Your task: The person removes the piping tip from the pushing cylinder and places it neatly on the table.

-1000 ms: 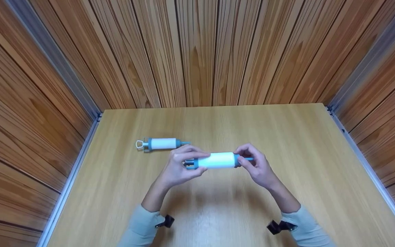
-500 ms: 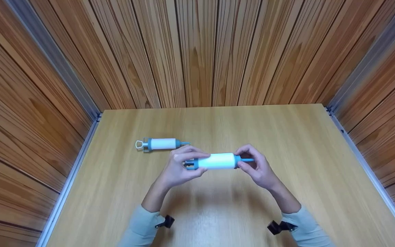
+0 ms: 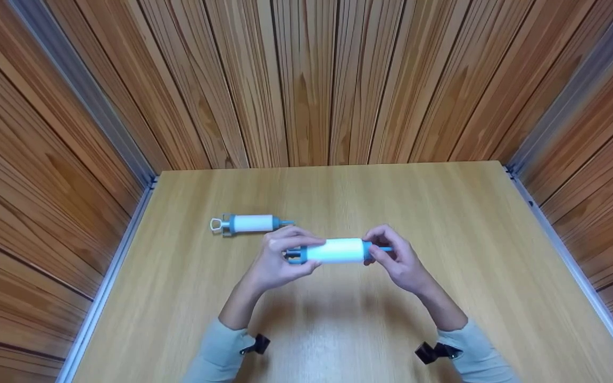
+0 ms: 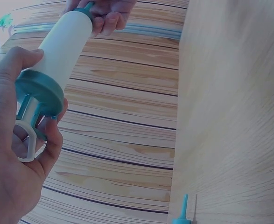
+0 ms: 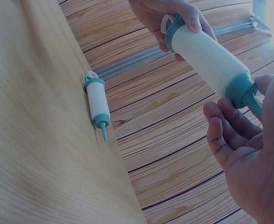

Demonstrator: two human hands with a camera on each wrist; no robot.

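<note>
So the white cylindrical syringe-style tube with teal plastic ends [image 3: 338, 250] is up off the pale wood table [image 3: 205, 308], roughly level around the middle of the head view. Left hand [image 3: 277, 260] grips the barrel by the teal collar [image 4: 39, 88], with the white loop handle [image 4: 31, 148] sitting near the palm. Right hand [image 3: 401, 260] pinches the tapered teal nozzle cap [image 5: 239, 88] at the other end.

Imo, let the left anchor the barrel and the right do the fine stuff. Pinch the cap's wide base, not the skinny spout, which I'd guess bends easily. Hold both ends in line so nothing gets loaded sideways, and don't bump that loop. Also mind your left knuckles: a second, similar white-and-teal tube [image 3: 253, 223] lies left of centre, spout near them.
</note>
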